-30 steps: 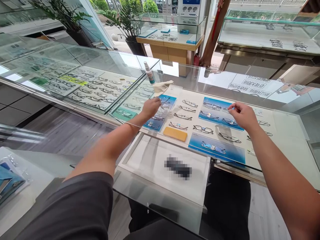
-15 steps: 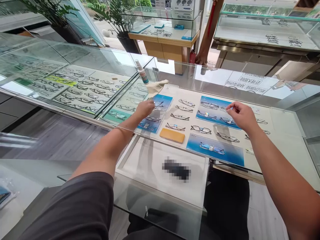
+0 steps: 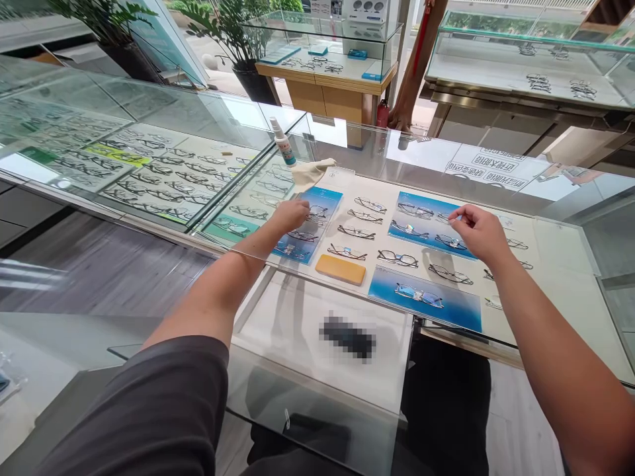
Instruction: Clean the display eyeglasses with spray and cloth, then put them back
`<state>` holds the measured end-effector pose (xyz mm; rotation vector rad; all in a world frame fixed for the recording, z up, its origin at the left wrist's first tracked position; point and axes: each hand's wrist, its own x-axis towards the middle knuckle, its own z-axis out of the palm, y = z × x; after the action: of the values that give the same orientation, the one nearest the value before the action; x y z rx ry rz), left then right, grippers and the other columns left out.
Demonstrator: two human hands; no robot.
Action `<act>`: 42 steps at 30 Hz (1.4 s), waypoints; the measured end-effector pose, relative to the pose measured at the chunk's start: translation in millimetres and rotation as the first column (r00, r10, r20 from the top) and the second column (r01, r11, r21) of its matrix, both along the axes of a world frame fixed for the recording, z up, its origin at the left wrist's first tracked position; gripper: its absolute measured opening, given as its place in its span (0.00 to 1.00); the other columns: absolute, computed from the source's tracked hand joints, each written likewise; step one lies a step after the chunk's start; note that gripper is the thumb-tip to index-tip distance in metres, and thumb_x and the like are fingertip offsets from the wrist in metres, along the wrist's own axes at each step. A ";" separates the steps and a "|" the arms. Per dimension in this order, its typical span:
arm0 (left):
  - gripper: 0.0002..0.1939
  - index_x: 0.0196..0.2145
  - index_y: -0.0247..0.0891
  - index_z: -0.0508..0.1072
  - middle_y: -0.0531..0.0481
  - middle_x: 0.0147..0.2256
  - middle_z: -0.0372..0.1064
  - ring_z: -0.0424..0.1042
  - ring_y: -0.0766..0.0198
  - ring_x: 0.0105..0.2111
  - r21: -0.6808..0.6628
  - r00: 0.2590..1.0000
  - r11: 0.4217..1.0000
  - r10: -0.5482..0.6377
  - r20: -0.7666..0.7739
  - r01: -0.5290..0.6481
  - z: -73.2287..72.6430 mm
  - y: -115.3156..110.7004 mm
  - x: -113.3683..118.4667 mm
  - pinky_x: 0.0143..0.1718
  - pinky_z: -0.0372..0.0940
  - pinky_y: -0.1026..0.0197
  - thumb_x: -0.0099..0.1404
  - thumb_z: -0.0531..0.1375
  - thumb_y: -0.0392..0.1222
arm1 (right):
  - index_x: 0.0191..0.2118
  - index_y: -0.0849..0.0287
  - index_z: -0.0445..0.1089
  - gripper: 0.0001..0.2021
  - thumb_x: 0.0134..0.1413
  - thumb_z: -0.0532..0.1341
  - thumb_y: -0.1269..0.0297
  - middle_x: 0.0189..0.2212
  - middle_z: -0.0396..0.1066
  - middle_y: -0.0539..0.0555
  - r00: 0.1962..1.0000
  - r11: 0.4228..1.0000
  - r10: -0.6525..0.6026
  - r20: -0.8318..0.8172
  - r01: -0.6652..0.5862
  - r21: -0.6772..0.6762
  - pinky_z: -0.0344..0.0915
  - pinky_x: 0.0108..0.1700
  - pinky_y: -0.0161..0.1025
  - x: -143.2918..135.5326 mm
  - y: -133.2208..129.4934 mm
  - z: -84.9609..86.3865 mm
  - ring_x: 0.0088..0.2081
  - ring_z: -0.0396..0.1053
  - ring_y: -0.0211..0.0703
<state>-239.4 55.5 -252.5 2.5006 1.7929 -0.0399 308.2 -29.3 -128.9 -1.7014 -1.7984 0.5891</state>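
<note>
My left hand [image 3: 292,215], its fingers curled closed, is over the left blue display card [image 3: 313,246] with several glasses. What its fingers hold, if anything, is hidden. To the right, my right hand [image 3: 479,230] has thumb and fingertips drawn together beside another blue card [image 3: 397,228] of glasses; I cannot make out anything in its pinch. Between the hands, eyeglasses [image 3: 356,232] lie in rows inside the glass counter. Beyond my left hand are a crumpled beige cloth [image 3: 312,173] and a white spray bottle [image 3: 283,141], standing upright.
An orange-yellow case [image 3: 340,270] lies near the counter's front edge. Below it, a pulled-out white drawer [image 3: 292,324] holds a blurred dark object [image 3: 348,337]. More glasses fill the left counter section [image 3: 163,178]. Behind stand a wooden-based showcase [image 3: 322,82] and potted plants.
Both hands stay in nearly the same places with fingers still drawn in. The view has shifted very slightly.
</note>
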 end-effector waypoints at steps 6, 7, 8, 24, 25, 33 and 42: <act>0.19 0.46 0.34 0.87 0.36 0.58 0.80 0.72 0.38 0.59 -0.011 0.992 0.998 -0.063 -0.108 0.063 7.2 0.1 1.2 0.54 0.68 0.46 0.63 0.62 0.44 | 0.39 0.52 0.77 0.07 0.58 0.63 0.59 0.24 0.62 0.48 1.000 1.000 0.005 0.005 -0.005 -0.008 0.56 0.36 0.44 -0.5 -1.1 0.6 0.28 0.60 0.44; 0.20 0.47 0.33 0.87 0.35 0.59 0.80 0.72 0.37 0.60 -0.009 0.991 0.998 -0.065 -0.114 0.064 8.3 1.1 1.9 0.55 0.68 0.45 0.63 0.62 0.44 | 0.39 0.52 0.77 0.07 0.58 0.63 0.58 0.24 0.62 0.48 1.000 1.000 0.007 0.004 -0.007 -0.011 0.57 0.35 0.44 -0.7 -1.4 0.8 0.28 0.60 0.44; 0.22 0.49 0.32 0.87 0.34 0.60 0.79 0.72 0.36 0.60 -0.005 0.991 0.998 -0.060 -0.117 0.060 9.4 2.4 2.8 0.56 0.67 0.44 0.64 0.61 0.45 | 0.39 0.52 0.77 0.07 0.58 0.63 0.58 0.24 0.63 0.48 1.000 1.000 0.007 0.003 -0.007 -0.015 0.57 0.35 0.44 -0.9 -1.6 1.0 0.28 0.60 0.44; 0.27 0.59 0.32 0.82 0.32 0.69 0.72 0.74 0.34 0.60 0.046 0.997 0.999 0.025 -0.076 -0.022 6.1 29.2 22.6 0.56 0.68 0.39 0.68 0.58 0.46 | 0.38 0.52 0.76 0.08 0.57 0.62 0.58 0.24 0.63 0.47 1.000 1.000 0.004 -0.001 -0.004 -0.019 0.57 0.36 0.44 -4.3 -0.8 2.1 0.28 0.61 0.44; 0.27 0.59 0.32 0.82 0.33 0.69 0.72 0.74 0.35 0.60 0.042 0.997 0.999 0.026 -0.077 -0.023 5.2 29.9 22.3 0.56 0.68 0.41 0.69 0.58 0.47 | 0.38 0.52 0.76 0.08 0.57 0.62 0.57 0.24 0.63 0.47 1.000 1.000 0.008 -0.006 -0.008 -0.019 0.57 0.36 0.44 -4.2 -0.6 1.7 0.28 0.61 0.44; 0.22 0.56 0.30 0.80 0.35 0.69 0.71 0.72 0.43 0.60 0.036 0.995 0.999 0.043 -0.090 -0.040 0.7 33.9 23.2 0.55 0.68 0.48 0.73 0.59 0.47 | 0.39 0.52 0.76 0.08 0.59 0.62 0.57 0.24 0.62 0.47 0.999 0.999 0.023 -0.026 -0.024 -0.021 0.57 0.37 0.44 -4.6 0.8 -0.7 0.29 0.61 0.45; 0.27 0.60 0.20 0.79 0.27 0.74 0.63 0.68 0.38 0.66 0.075 0.995 0.996 0.062 -0.076 -0.056 10.3 17.4 33.5 0.65 0.63 0.42 0.76 0.54 0.44 | 0.39 0.53 0.75 0.09 0.59 0.60 0.56 0.24 0.63 0.47 0.998 0.999 0.041 -0.040 -0.042 -0.011 0.57 0.36 0.42 -3.8 0.1 -2.5 0.28 0.61 0.44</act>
<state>-205.9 73.0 -242.2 2.5268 1.9319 -0.0713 304.5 -29.2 -131.4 -1.6524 -1.8092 0.6486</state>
